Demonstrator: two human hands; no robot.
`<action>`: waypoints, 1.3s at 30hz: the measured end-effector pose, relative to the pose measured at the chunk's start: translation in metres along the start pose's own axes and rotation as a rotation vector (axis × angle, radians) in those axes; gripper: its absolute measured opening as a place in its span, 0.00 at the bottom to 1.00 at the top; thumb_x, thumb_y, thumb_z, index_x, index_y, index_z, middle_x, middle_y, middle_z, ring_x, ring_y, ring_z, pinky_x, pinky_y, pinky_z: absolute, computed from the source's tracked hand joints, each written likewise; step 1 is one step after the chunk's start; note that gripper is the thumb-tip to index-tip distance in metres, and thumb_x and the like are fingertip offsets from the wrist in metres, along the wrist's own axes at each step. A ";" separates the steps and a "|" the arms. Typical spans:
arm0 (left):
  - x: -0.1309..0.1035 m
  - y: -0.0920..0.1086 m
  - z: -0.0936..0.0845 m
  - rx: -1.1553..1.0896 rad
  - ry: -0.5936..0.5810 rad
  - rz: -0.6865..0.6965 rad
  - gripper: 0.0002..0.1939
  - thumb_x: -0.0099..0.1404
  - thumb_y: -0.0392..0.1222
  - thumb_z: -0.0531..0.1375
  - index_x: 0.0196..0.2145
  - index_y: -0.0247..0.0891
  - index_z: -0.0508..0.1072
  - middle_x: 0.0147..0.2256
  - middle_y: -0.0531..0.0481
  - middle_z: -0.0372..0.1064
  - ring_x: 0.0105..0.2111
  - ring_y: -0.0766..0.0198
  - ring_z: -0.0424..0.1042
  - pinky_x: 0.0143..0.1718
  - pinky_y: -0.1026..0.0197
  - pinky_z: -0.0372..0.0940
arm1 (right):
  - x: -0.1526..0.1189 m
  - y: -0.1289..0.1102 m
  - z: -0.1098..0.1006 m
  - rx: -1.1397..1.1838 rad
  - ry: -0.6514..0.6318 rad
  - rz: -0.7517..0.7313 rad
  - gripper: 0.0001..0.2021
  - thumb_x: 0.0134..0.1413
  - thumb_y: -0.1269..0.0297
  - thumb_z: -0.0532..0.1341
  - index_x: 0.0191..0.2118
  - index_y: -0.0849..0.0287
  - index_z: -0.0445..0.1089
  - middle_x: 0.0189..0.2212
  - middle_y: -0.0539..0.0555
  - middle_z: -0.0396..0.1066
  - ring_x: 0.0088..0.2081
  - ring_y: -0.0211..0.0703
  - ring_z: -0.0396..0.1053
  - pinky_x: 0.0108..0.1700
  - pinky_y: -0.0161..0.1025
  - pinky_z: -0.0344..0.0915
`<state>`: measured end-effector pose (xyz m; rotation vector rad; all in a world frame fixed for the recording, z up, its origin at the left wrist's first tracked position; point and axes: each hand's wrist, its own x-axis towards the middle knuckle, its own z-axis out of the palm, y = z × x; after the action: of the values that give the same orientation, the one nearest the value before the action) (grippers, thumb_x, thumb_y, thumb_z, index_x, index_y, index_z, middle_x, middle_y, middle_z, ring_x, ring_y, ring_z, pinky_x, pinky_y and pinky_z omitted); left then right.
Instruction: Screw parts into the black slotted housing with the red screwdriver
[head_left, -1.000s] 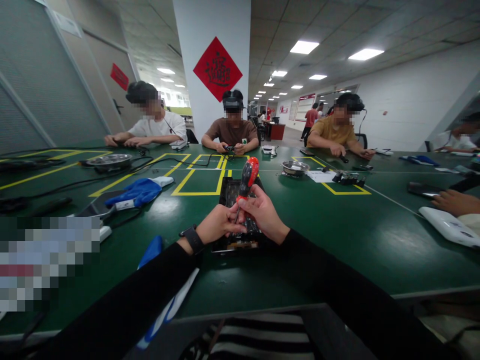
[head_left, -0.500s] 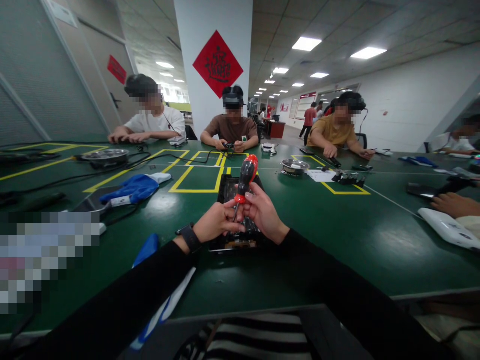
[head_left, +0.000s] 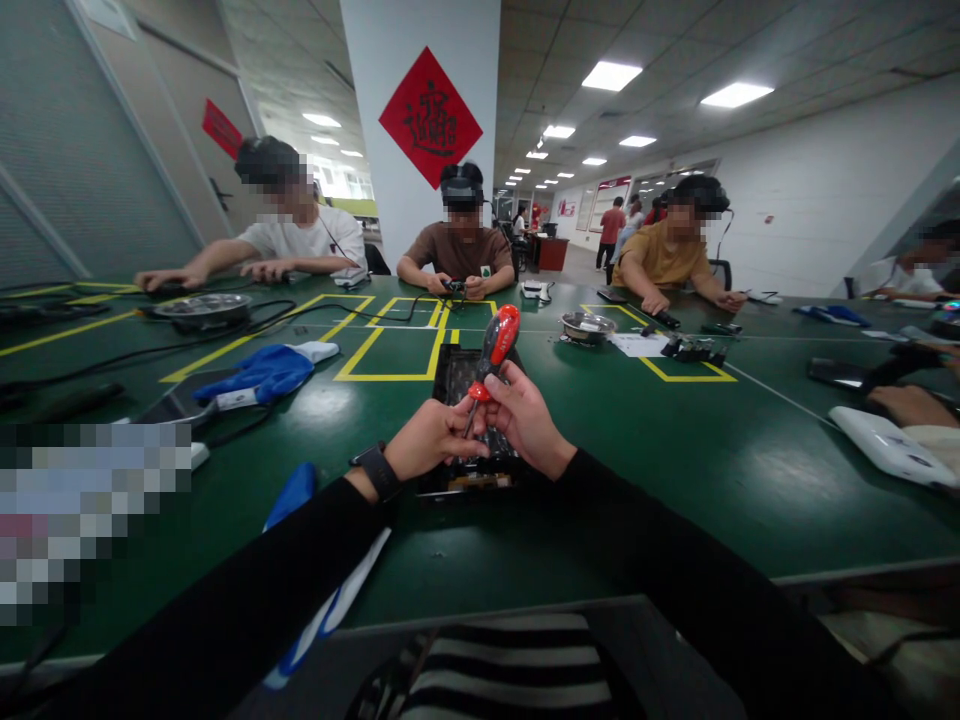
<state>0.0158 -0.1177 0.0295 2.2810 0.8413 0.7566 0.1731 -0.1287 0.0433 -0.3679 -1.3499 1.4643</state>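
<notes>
A red and black screwdriver (head_left: 498, 345) is tilted above a black open device (head_left: 459, 375) that lies on the green table. My right hand (head_left: 529, 420) has its thumb and fingers closed on the screwdriver near the red collar of the handle. The fingers of my left hand (head_left: 429, 438) are pinched around the metal shaft, just below the collar. Both hands are over the device and hide much of its middle. The screwdriver's tip is hidden or too small to make out.
Blue and white gloves (head_left: 262, 375) lie at the left, and another blue glove (head_left: 292, 492) is by my left forearm. Metal bowls (head_left: 589, 327) stand farther back. A white case (head_left: 889, 445) is at the right. Several people sit around the green table (head_left: 675, 480).
The screwdriver has turned a little, showing more red, and its handle leans further right. At the back left, a person's arm has stretched out to the left. The view has shifted slightly.
</notes>
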 end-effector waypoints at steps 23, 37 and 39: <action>0.000 0.003 0.000 -0.055 0.015 -0.036 0.20 0.52 0.51 0.61 0.15 0.32 0.64 0.18 0.53 0.62 0.14 0.74 0.59 0.17 0.68 0.55 | -0.002 -0.004 0.002 0.022 -0.015 0.029 0.15 0.52 0.62 0.56 0.45 0.57 0.55 0.27 0.49 0.69 0.20 0.34 0.66 0.20 0.31 0.64; 0.000 0.002 0.000 -0.067 0.080 -0.019 0.19 0.52 0.50 0.60 0.16 0.33 0.62 0.17 0.55 0.59 0.17 0.73 0.56 0.20 0.68 0.53 | 0.001 -0.004 0.001 0.091 0.053 0.055 0.12 0.52 0.62 0.57 0.42 0.61 0.64 0.28 0.51 0.69 0.22 0.31 0.63 0.23 0.30 0.62; 0.001 0.001 -0.002 -0.053 0.150 0.022 0.17 0.56 0.50 0.56 0.18 0.33 0.64 0.17 0.54 0.59 0.20 0.70 0.58 0.23 0.67 0.54 | 0.004 -0.007 -0.004 0.191 0.137 0.055 0.11 0.52 0.61 0.57 0.39 0.62 0.65 0.25 0.49 0.67 0.20 0.28 0.59 0.23 0.29 0.60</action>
<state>0.0157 -0.1172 0.0321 2.2107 0.8543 0.9585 0.1783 -0.1248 0.0501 -0.3769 -1.0888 1.5698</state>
